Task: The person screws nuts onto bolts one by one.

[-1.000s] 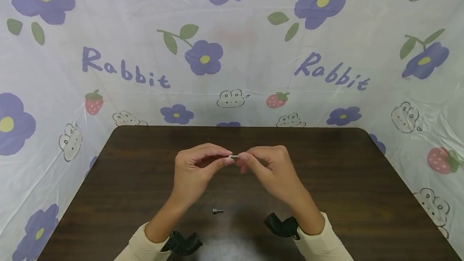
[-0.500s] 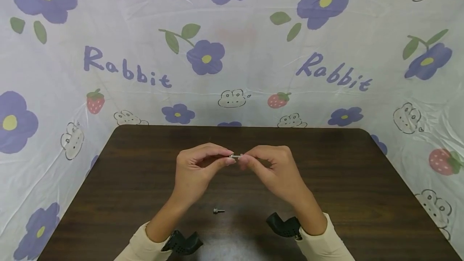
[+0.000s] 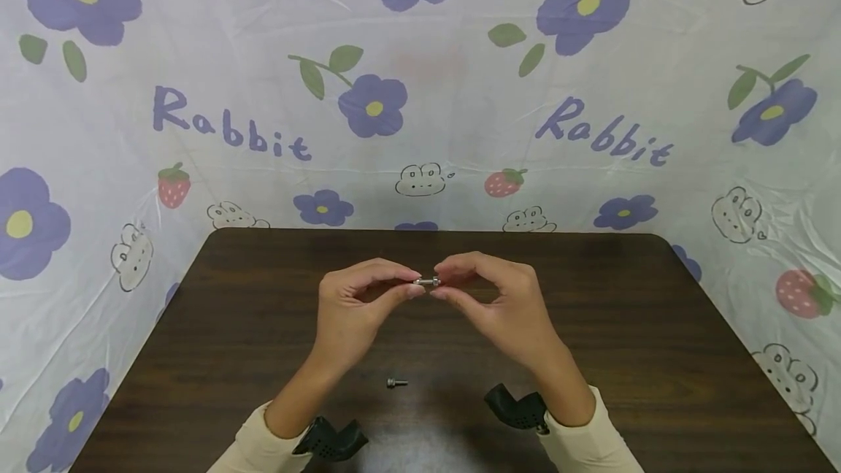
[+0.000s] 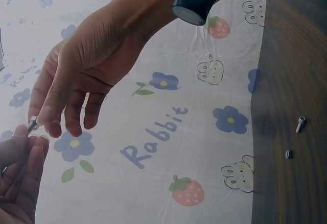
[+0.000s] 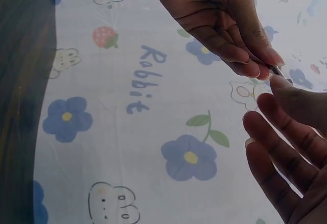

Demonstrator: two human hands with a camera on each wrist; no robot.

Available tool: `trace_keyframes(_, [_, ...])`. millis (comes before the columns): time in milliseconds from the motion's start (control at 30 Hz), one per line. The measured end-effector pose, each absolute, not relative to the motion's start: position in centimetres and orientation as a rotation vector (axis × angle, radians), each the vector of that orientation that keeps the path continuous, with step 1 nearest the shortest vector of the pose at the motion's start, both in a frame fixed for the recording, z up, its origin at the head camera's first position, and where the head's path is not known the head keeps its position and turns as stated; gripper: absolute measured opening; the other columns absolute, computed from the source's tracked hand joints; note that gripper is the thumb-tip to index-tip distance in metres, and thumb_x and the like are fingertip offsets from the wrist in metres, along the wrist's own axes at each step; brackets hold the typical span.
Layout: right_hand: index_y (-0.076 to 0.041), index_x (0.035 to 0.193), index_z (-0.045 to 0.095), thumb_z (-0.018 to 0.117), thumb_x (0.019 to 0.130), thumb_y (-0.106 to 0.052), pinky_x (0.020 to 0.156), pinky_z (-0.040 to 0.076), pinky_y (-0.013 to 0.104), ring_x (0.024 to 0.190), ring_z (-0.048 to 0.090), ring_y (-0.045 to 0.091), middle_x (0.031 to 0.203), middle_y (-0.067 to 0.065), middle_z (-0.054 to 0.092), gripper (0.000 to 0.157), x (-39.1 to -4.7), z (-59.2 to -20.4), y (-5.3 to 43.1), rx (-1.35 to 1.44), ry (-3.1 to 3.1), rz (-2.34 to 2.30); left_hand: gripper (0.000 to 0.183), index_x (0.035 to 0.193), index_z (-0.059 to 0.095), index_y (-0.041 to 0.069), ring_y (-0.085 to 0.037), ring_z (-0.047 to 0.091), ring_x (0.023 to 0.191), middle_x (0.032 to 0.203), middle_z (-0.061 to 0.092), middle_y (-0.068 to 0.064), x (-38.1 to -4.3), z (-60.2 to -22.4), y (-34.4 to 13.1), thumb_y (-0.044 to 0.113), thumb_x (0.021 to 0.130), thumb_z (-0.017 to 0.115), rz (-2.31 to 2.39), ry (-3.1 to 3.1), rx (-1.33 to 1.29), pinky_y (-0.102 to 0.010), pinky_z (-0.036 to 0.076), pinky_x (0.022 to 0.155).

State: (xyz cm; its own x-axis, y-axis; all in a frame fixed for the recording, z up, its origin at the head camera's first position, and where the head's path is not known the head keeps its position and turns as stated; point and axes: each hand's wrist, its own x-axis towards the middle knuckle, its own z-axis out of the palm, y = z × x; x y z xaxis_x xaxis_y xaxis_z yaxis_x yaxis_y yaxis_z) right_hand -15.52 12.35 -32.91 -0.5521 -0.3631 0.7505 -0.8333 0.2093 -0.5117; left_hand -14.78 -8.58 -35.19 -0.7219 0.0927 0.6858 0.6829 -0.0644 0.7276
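A small metal bolt [image 3: 425, 282] is held level above the table, pinched by the thumb and index finger of my left hand [image 3: 355, 305]. At its right end is a wider piece, a nut or a head; I cannot tell which. My right hand [image 3: 499, 298] surrounds that end, thumb and index finger spread slightly to either side. The right wrist view shows its other fingers extended, and its thumb partly hides the bolt [image 5: 276, 70]. A second bolt [image 3: 397, 382] lies on the table between the forearms. In the left wrist view a nut [image 4: 288, 154] lies near it.
The dark wooden table [image 3: 624, 356] reaches back to a white cloth [image 3: 447, 108] printed with flowers and rabbits. Black devices are strapped at the left wrist [image 3: 331, 441] and right wrist [image 3: 515, 409], below cream sleeves.
The right thumb and index finger have spread apart, exposing the bolt's right end that they covered before. The left hand keeps its pinch, almost still. The bolt on the table stays put.
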Motion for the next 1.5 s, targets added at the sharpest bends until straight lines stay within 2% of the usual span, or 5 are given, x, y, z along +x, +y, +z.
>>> trace_keyframes(400, [-0.01,0.093,0.074,0.072,0.094,-0.002,0.068,0.057,0.024,0.072,0.068,0.012,0.083,-0.002,0.073,0.008,-15.51,-33.29,12.11,1.162,-2.075,1.35,0.016,0.096,0.079,0.002,-0.023,0.073,0.079,0.089,0.076,-0.008,-14.77,-35.55,-8.5,-0.007,0.082,0.079,-1.831,-1.779,-0.855,-0.037,0.062,0.072])
trace_keyframes(667, [-0.015,0.068,0.066,0.056,0.106,-0.013,0.041,0.04,0.02,0.044,0.046,0.003,0.049,-0.007,0.051,0.039,-15.41,-33.64,12.47,1.104,-2.149,1.41,0.014,0.094,0.078,-0.001,-0.022,0.073,0.077,0.088,0.076,-0.009,-14.73,-35.55,-8.08,-0.008,0.082,0.079,-1.851,-1.766,-0.87,-0.037,0.062,0.07])
trace_keyframes(800, [-0.01,0.093,0.073,0.071,0.097,-0.011,0.053,0.053,0.024,0.058,0.06,0.006,0.067,-0.006,0.065,0.004,-15.59,-33.33,12.85,1.101,-2.104,1.381,0.014,0.094,0.078,-0.002,-0.021,0.073,0.076,0.088,0.076,-0.01,-14.78,-35.51,-8.16,-0.008,0.081,0.08,-1.846,-1.762,-0.854,-0.037,0.062,0.069])
trace_keyframes(967, [-0.005,0.122,0.069,0.085,0.076,0.007,0.071,0.061,0.036,0.082,0.072,0.015,0.1,0.005,0.075,0.051,-15.82,-32.87,12.9,1.187,-1.992,1.348,0.015,0.096,0.078,-0.003,-0.023,0.074,0.076,0.089,0.076,-0.011,-14.86,-35.61,-8.39,-0.008,0.082,0.079,-1.842,-1.753,-0.855,-0.038,0.062,0.069])
trace_keyframes(1500, [-0.006,0.101,0.077,0.078,0.083,0.008,0.071,0.059,0.025,0.08,0.072,0.012,0.092,0.003,0.076,0.023,-15.91,-33.11,12.57,1.234,-2.012,1.331,0.014,0.095,0.078,-0.003,-0.024,0.074,0.078,0.089,0.076,-0.012,-14.94,-35.6,-8.37,-0.009,0.082,0.079,-1.875,-1.73,-0.892,-0.038,0.062,0.069])
